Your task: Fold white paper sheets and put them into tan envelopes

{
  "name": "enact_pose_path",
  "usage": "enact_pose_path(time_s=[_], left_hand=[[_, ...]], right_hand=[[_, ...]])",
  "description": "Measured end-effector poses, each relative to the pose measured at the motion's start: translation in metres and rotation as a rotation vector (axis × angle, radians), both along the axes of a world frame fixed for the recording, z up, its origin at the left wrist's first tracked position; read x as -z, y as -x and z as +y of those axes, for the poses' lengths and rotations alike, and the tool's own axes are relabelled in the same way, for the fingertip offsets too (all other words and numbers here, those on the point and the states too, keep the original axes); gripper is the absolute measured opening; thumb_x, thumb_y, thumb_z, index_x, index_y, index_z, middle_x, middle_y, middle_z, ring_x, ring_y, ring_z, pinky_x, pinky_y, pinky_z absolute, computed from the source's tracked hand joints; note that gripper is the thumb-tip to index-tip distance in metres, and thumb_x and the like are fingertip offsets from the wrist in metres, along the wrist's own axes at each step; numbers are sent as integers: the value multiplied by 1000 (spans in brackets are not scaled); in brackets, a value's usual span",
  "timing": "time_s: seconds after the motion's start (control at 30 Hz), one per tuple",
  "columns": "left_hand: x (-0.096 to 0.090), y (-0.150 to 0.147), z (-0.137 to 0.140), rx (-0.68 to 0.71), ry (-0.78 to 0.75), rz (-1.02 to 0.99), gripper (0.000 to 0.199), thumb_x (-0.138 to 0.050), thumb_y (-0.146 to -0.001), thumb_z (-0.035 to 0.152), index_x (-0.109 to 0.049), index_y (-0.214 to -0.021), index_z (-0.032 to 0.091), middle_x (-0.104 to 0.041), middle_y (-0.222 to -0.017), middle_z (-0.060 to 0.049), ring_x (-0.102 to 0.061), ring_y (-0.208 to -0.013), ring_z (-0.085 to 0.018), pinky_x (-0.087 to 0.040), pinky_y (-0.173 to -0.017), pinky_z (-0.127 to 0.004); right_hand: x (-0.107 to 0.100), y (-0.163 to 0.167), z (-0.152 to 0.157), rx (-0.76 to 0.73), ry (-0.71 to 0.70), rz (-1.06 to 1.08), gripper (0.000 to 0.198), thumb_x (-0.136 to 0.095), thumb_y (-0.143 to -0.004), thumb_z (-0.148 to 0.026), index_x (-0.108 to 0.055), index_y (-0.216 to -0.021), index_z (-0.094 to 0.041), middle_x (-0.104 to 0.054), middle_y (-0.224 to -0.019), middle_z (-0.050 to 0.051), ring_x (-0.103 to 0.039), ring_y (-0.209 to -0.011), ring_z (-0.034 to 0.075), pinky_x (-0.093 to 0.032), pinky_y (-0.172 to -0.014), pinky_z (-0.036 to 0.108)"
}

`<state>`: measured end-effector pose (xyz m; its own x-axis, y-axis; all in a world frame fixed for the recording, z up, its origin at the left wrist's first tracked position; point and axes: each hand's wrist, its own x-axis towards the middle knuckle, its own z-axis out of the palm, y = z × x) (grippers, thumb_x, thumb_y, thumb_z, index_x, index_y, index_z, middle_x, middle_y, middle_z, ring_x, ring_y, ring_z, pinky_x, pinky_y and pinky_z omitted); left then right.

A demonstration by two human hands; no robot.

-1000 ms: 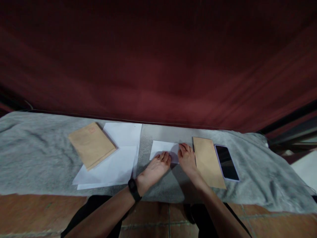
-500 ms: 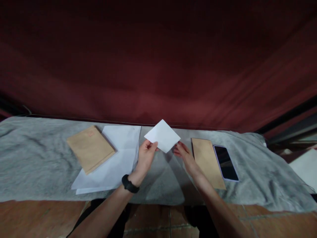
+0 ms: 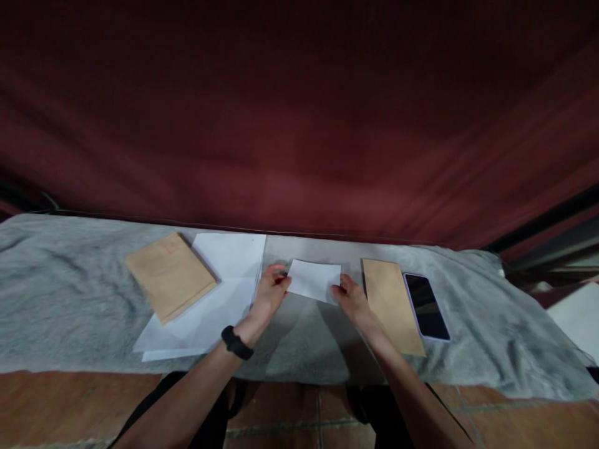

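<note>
A small folded sheet of white paper (image 3: 314, 280) is held level between my two hands, just above the grey cloth. My left hand (image 3: 269, 294), with a black band on its wrist, pinches the paper's left edge, its upper finger stretched out behind. At the opposite edge, my right hand (image 3: 352, 299) grips the paper between thumb and fingers. To the left, large white sheets (image 3: 229, 299) lie stacked, partly under several brown envelopes (image 3: 171, 274). Close by my right forearm is a single brown envelope (image 3: 392, 302).
A phone in a lilac case (image 3: 427, 307) lies right of the single envelope. Grey cloth (image 3: 486, 324) covers the long surface, with a dark red wall (image 3: 299, 156) rising behind it. Something white (image 3: 578, 318) stands at the far right edge.
The folded paper has turned from a diamond position to lie with its long side across, and came lower. My right hand has closed on its right edge; my left hand shifted slightly left.
</note>
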<state>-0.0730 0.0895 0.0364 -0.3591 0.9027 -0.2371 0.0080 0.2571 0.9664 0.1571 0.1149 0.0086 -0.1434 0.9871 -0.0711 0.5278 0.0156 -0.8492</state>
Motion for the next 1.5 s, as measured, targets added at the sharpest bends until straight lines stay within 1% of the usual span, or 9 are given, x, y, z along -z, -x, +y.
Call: enact_pose_path(time_s=[0.17,0.33,0.4,0.5,0.7,0.83,1.0,1.27,1.5], left_hand=[[-1,2,-8,296,101,631,44,-61,-81,13,-58,-124,18,-65,-72,3,-64,-64,-16,-44,-63,-27],[-12,-4,-17,428,235,976,40,-54,-91,19,-57,-132,21,-74,-90,-5,-71,-83,-23,-50,-73,-32],[-13,-5,-20,430,203,1066,37,-53,-92,20,-60,-128,21,-74,-99,-8,-71,-90,-25,-52,-79,-35],[-8,-10,-24,429,6,1201,34,-51,-91,16,-63,-123,18,-71,-113,-12,-68,-104,-26,-51,-94,-40],[18,-38,-30,589,-392,1268,43,-37,-101,23,-52,-140,14,-49,-151,-15,-42,-143,-27,-33,-119,-48],[40,-55,-30,654,-479,1324,57,-37,-100,29,-32,-153,9,-37,-159,-19,-28,-151,-27,-25,-122,-51],[49,-60,-25,669,-451,1424,63,-40,-97,25,-25,-156,8,-37,-159,-20,-29,-151,-29,-24,-123,-52],[36,-44,-21,589,-326,1431,57,-31,-101,31,-37,-150,4,-36,-160,-19,-26,-152,-28,-18,-125,-48],[24,-32,-24,602,-241,1409,63,-30,-103,44,-37,-151,4,-31,-161,-20,-25,-152,-28,-16,-125,-48]], right_hand=[[-4,0,-4,51,-68,-313,51,-54,-90,-29,-50,-140,-17,-73,-84,5,-71,-76,23,-49,-67,30],[-2,1,-8,-2,-78,-482,52,-51,-96,-29,-44,-146,-18,-74,-85,5,-73,-80,23,-49,-68,29],[0,1,-9,-17,-91,-535,50,-50,-97,-30,-45,-145,-17,-74,-86,6,-73,-83,24,-50,-71,30],[0,1,-12,-7,-158,-593,46,-49,-97,-27,-51,-141,-17,-74,-99,10,-72,-90,25,-53,-77,33],[-5,11,-17,-32,-435,-488,44,-42,-99,-29,-56,-137,-14,-62,-133,18,-55,-127,30,-47,-105,47],[3,36,-24,-123,-404,-295,50,-27,-105,-37,-50,-145,-18,-55,-147,11,-47,-138,22,-40,-115,45],[16,50,-31,-148,-343,-373,59,-17,-106,-42,-43,-151,-13,-43,-157,12,-35,-148,21,-29,-122,46],[23,35,-33,-157,-454,-650,58,-20,-106,-35,-37,-153,-6,-35,-160,19,-27,-151,26,-24,-122,51],[28,25,-33,-112,-491,-730,62,-24,-105,-42,-31,-156,-7,-34,-161,20,-30,-149,29,-23,-120,50]])
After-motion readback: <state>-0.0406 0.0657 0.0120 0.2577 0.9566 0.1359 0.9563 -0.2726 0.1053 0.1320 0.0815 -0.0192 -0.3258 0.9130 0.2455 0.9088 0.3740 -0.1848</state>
